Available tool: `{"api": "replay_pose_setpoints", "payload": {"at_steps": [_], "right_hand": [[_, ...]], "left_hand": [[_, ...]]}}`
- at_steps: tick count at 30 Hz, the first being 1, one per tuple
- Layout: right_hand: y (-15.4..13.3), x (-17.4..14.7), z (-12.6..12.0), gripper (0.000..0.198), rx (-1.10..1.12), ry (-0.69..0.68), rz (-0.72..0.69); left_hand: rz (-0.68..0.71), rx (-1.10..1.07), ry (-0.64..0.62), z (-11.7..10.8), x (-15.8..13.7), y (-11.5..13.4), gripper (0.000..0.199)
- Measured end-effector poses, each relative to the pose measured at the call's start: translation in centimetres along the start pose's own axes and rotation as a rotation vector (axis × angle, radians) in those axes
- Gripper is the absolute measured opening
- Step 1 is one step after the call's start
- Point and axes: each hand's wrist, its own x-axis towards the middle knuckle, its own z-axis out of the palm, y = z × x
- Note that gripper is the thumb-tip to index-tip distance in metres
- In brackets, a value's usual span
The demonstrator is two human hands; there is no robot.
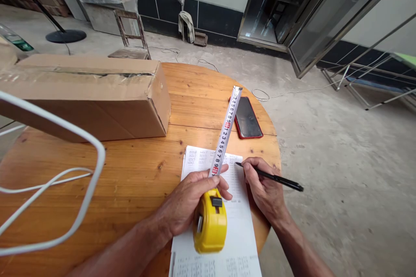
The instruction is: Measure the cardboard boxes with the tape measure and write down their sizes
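My left hand (191, 194) grips a yellow tape measure (210, 227), its thumb pressed on the blade just above the case. The white blade (224, 138) sticks out past the 20 mark, pointing away from me over the table. Between the thumb and fingers of my right hand (264, 186) is a black pen (279, 178), its tip over the right edge of the paper. Sheets of paper (240, 225) with handwritten rows of figures lie under both hands. A phone in a red case (248, 117) rests face up beyond them, close to the blade's end.
A long cardboard box (81, 112) lies on the round wooden table (139, 169) at the left. A white cable or bent tube (100, 156) loops across the near left. Behind stand a small chair (131, 37), a black stand base (66, 36) and a glass door (318, 21).
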Motion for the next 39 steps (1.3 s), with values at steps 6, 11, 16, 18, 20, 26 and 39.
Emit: {"api": "replay_pose_setpoints", "payload": {"at_steps": [6, 11, 16, 18, 20, 26, 39], "right_hand": [[-0.16, 0.12, -0.04, 0.016, -0.051, -0.012, -0.03], [-0.37, 0.12, 0.08, 0.016, -0.067, -0.019, -0.053], [-0.43, 0.16, 0.13, 0.016, -0.064, -0.041, -0.071], [-0.37, 0.17, 0.07, 0.016, -0.051, -0.036, -0.056], [-0.33, 0.17, 0.01, 0.016, -0.044, -0.016, -0.04], [-0.4, 0.22, 0.1, 0.016, -0.061, -0.029, -0.056], [0.15, -0.19, -0.09, 0.017, 0.004, 0.053, 0.017]], "left_hand": [[-0.023, -0.017, 0.004, 0.11, 0.01, 0.15, 0.026], [-0.025, -0.015, 0.0, 0.02, 0.16, 0.16, 0.026], [-0.01, -0.013, -0.007, -0.01, 0.17, 0.02, 0.028], [0.012, -0.004, -0.003, -0.04, 0.15, -0.06, 0.027], [0.029, -0.001, -0.006, -0.09, 0.13, -0.14, 0.025], [0.054, -0.02, -0.038, -0.33, 0.26, -0.36, 0.025], [0.051, -0.004, -0.028, -0.12, 0.22, -0.09, 0.025]]}}
